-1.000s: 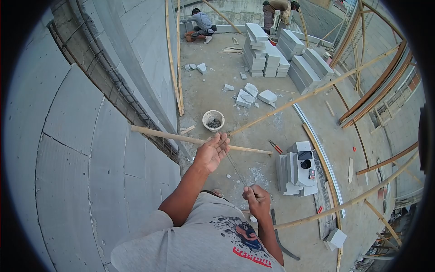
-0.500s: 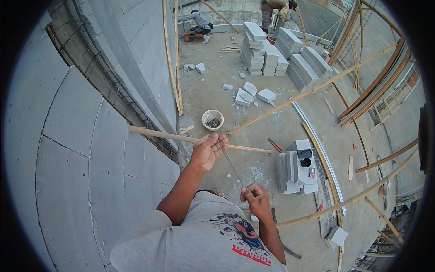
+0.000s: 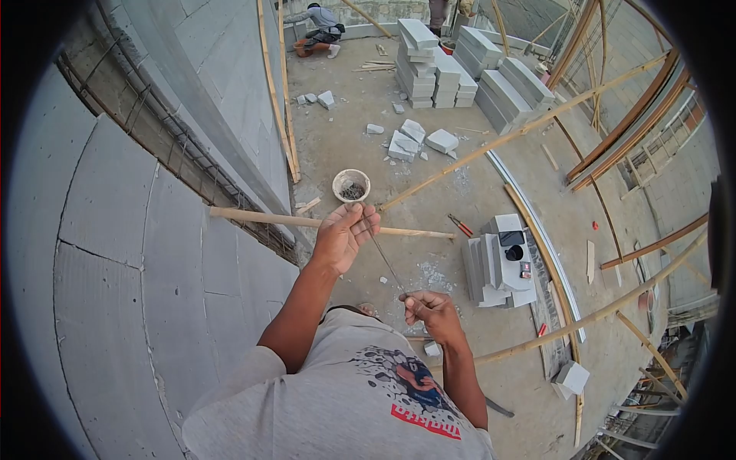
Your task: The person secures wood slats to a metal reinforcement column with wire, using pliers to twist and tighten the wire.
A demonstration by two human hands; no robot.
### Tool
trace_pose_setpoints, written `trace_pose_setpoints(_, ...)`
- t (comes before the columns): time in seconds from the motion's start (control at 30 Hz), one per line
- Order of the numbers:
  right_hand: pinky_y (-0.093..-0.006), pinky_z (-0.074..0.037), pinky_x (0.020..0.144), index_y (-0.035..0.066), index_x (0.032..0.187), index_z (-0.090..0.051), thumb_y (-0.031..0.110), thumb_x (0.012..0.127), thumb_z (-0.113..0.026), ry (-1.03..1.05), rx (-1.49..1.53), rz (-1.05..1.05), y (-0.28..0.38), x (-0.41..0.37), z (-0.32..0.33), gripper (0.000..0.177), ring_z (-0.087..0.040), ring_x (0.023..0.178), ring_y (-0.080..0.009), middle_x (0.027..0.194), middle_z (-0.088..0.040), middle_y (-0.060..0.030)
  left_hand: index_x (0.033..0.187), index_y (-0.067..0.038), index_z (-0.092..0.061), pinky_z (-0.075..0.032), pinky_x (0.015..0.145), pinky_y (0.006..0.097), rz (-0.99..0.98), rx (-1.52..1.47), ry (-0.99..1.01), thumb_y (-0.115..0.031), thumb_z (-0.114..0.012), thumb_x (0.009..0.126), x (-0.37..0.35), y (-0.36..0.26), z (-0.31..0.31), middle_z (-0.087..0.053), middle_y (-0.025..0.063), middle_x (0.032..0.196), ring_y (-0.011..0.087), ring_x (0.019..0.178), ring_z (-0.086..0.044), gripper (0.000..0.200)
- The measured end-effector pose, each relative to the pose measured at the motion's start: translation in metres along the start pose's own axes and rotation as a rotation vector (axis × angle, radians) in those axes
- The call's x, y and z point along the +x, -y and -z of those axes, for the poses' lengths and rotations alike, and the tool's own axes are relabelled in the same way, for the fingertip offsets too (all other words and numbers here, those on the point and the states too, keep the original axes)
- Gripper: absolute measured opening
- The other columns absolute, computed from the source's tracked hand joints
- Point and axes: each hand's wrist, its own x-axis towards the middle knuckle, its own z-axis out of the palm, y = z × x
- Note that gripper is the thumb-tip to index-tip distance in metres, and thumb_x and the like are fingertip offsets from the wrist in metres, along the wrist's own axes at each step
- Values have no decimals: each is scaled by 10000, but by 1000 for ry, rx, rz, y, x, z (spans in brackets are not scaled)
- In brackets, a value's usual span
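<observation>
I look down from a height beside a grey block wall (image 3: 115, 253). A thin metal wire (image 3: 387, 264) runs taut between my two hands. My left hand (image 3: 343, 234) pinches its upper end next to a horizontal bamboo pole (image 3: 261, 219) that juts from the wall. My right hand (image 3: 431, 310) grips the lower end close to my chest. My grey printed shirt (image 3: 345, 406) fills the bottom of the view.
Below on the concrete floor (image 3: 345, 146) stand a small bucket (image 3: 351, 185), red-handled pliers (image 3: 460, 225), stacked grey blocks (image 3: 498, 264) and larger block piles (image 3: 460, 73). Bamboo scaffold poles (image 3: 521, 130) cross at the right. A person (image 3: 316, 21) crouches far off by the wall.
My head has tilted, so the scene shifted up and left. My left hand has risen slightly along the pole and my right hand has lifted, with the wire still held between them.
</observation>
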Motion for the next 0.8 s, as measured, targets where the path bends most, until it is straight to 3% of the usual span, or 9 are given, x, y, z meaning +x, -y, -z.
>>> trace_pose_setpoints(0.27, -233, -449, 570, -36, 944, -685, 136, 919, -630, -111, -131, 97, -11, 1, -11, 183, -538, 591, -90, 663, -603, -25, 1027, -73, -570, -540, 836, 347, -35, 41, -58, -173, -577, 950, -2, 1, 0, -652, 56, 1000, 174, 926, -644, 126)
trace_pose_setpoints(0.53, -243, -448, 570, -60, 979, -644, 173, 950, -588, -45, 10, 79, -5, 3, -10, 241, -539, 590, -110, 684, -598, -33, 1225, -36, -502, -542, 825, 352, -28, 221, 19, -214, -604, 936, -17, 8, -15, -614, 116, 1163, 203, 981, -642, 354)
trace_pose_setpoints(0.67, -249, -456, 586, -60, 1020, -647, 168, 966, -563, -42, 102, 86, -5, 4, -13, 249, -542, 616, -100, 719, -605, -30, 1245, -27, -515, -543, 800, 335, -14, 360, 73, -233, -611, 932, -24, 27, -9, -609, 106, 1165, 183, 970, -638, 387)
trace_pose_setpoints(0.8, -252, -458, 577, -70, 1026, -622, 190, 964, -565, -36, 116, 78, -10, 5, -13, 273, -553, 608, -125, 713, -605, -49, 1213, -13, -565, -545, 745, 293, -4, 466, 40, -237, -626, 925, -29, 32, -6, -625, 68, 1069, 144, 916, -631, 370)
